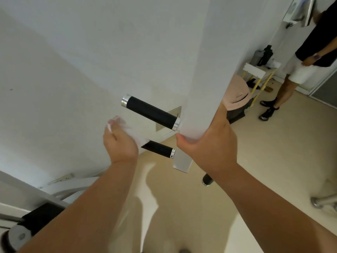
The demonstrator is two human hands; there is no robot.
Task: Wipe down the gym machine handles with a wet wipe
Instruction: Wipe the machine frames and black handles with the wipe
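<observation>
Two black cylindrical handles jut leftward from a white square-section post [197, 84], each with a matte, rubbery-looking grip and bright metal collars. The upper handle [149, 112] is bare along its whole length, with a polished cap at its free left end. The lower handle [161, 149] sits just beneath it and nearer. Its left part is covered by the wet wipe [134, 133], a thin, white, crumpled sheet smeared by motion blur. The left hand [119, 143] holds the wipe with its fingers curled together round it at the lower handle's free end; the blur hides whether they also close on the grip beneath. The right hand [211, 143] clasps the post just right of both handles, thumb pressed across the near face and fingers wrapped out of sight round the far side. A third dark grip end [207, 179] pokes out below the right forearm. Far right, a person [319, 33] in a black top, pale shorts and black boots stands on the smooth beige floor [273, 161] near a small white shelf [255, 69] with yellow legs
</observation>
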